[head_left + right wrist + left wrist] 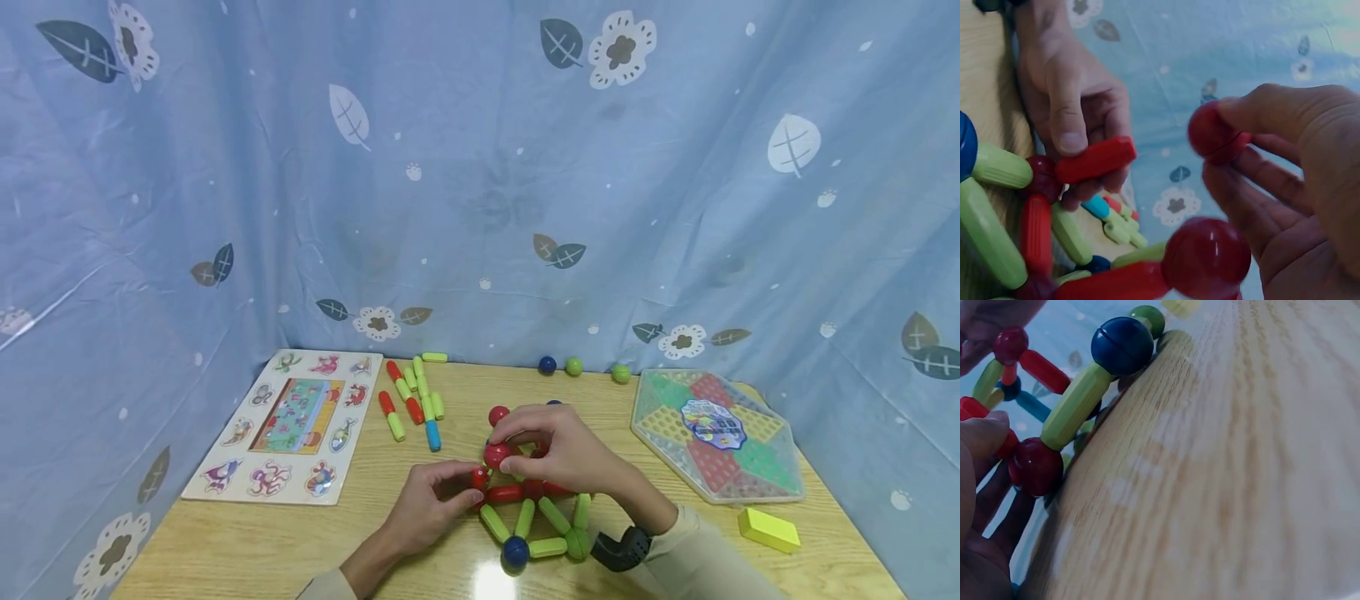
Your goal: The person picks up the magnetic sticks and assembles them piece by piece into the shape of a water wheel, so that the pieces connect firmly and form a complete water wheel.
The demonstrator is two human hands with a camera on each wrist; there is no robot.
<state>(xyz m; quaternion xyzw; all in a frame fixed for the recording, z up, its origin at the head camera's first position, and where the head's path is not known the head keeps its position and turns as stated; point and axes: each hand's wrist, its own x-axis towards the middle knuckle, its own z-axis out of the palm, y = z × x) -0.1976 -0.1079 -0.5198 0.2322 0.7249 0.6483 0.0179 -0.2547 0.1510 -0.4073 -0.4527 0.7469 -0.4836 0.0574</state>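
Observation:
My left hand [431, 510] pinches a red magnetic rod [1097, 161] that stands up from a red ball [1036, 466] at the left corner of a rod-and-ball structure. In my right hand [558, 446], a loose red ball [1215, 132] is held between thumb and fingers. A gap separates this ball from the rod's free end in the right wrist view. Another red ball [1207, 257] tops a red rod nearer that camera. Green rods [547, 547] link a blue ball [516, 552] and a green ball [578, 543] at the front. My right hand hides part of the structure in the head view.
A sea-animal puzzle board [337, 457] lies at left, beside several loose rods [423, 392]. Loose blue [547, 365] and green balls [621, 373] sit at the back edge. To the right are a clear-lidded case [716, 437] and a yellow block [769, 530].

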